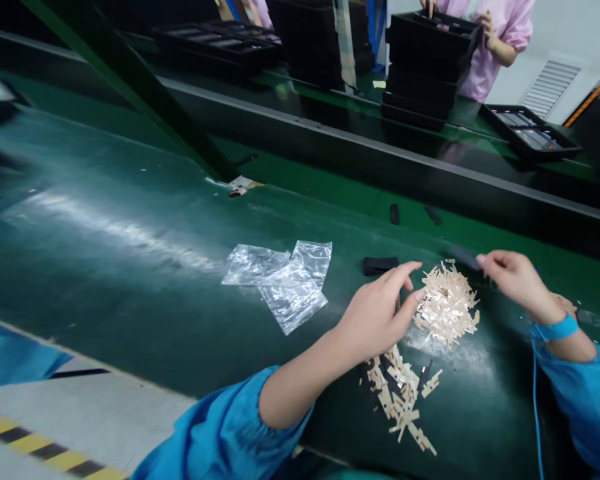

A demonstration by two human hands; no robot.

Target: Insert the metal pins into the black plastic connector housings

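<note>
My left hand (380, 310) hovers at the left edge of a round pile of small cream pieces (447, 303), its thumb and fingers apart and nothing visible between them. Right of the pile, my right hand (515, 277) pinches a thin dark strip (463, 255), which is blurred and points left over the pile's far side. Beyond my left fingers lies a small black bundle (380, 265). A looser group of cream pieces (403, 393), mixed with some dark ones, lies nearer to me, below my left hand.
Clear plastic bags (290, 280) lie left of my hands. Two black strips (395, 214) rest farther back. A green slanted post (145, 93) stands at the left. Past a raised rail, a person in pink (500, 40) is at stacked black trays (425, 67).
</note>
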